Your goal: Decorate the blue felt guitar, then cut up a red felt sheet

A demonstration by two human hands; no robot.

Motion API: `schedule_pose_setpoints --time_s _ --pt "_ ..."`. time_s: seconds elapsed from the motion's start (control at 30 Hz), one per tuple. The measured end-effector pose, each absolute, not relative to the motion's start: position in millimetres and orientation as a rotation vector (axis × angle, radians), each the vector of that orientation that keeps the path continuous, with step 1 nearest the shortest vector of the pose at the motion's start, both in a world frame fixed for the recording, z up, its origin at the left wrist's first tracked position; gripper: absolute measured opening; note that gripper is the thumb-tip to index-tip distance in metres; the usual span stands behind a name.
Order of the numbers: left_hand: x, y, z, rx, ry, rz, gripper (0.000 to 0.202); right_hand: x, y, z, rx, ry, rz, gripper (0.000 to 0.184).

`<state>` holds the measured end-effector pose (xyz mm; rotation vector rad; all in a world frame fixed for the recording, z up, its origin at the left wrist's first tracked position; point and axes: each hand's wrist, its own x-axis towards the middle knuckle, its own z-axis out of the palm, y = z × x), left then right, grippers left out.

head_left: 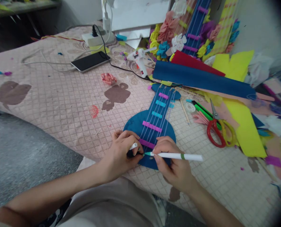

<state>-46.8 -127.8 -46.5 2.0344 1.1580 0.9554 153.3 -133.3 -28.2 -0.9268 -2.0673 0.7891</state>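
A blue paper guitar (pixel 135 123) with pale strings and pink and light-blue strips lies on the table in front of me. My right hand (pixel 171 160) grips a white marker (pixel 190 156) with a green band, its green tip pointing left at the lower body of the guitar. My left hand (pixel 123 151) is closed over the guitar's lower left part, fingertips close to the marker tip. A short white tube (pixel 133 146), like a marker cap, sticks out between its fingers. What lies under the left fingers is partly hidden.
Right of the guitar lie scissors (pixel 217 138), a green cutter (pixel 203 110) and yellow paper (pixel 245 132). Behind it are a hot glue gun (pixel 140 61) with its cord and a rolled blue sheet (pixel 202 77). A phone (pixel 91 61) lies farther left, near a power strip (pixel 98 38).
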Motion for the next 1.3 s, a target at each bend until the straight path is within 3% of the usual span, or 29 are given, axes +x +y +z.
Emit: schedule_pose_setpoints --time_s 1.3 --pt "-47.2 -128.6 -46.7 2.045 1.17 0.934 0.022 152.4 -132.9 -27.5 -0.936 -2.071 0.775 0.018"
